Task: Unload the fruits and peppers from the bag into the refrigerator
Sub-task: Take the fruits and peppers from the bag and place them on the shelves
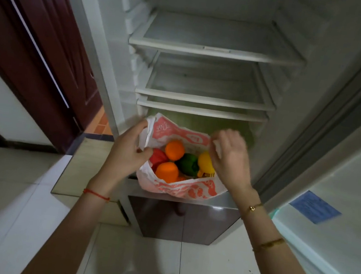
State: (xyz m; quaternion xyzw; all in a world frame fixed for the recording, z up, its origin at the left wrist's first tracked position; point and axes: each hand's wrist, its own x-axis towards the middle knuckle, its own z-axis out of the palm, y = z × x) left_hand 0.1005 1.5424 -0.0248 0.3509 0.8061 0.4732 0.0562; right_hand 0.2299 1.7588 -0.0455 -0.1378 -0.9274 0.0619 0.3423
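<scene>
Two hands are busy with one thing here: spreading the mouth of the thin white plastic shopping bag with red-orange print (181, 189) so the stuff inside can be reached. The left hand (126, 150) has its fingers curled around the bag's left edge near the handle, and the right hand (230, 157) pinches the right side of the rim, a bit blurry so the exact finger layout is hard to call. The bag sits at the bottom of the open white refrigerator (214, 51), on the ledge in front of the lowest compartment, which makes sense since nobody has to carry its weight while unloading. Nothing's out yet as far as can be seen: two round orange fruits (174, 151) (166, 172), a dark green bell pepper (189, 164), a yellow pepper (205, 162) and a red one (158, 157) tucked by the left hand are all packed together inside. The glass shelves (203, 99) above look bare, so probably one hand lets go next and grabs an orange off the top, while the other keeps the floppy rim from folding shut.
</scene>
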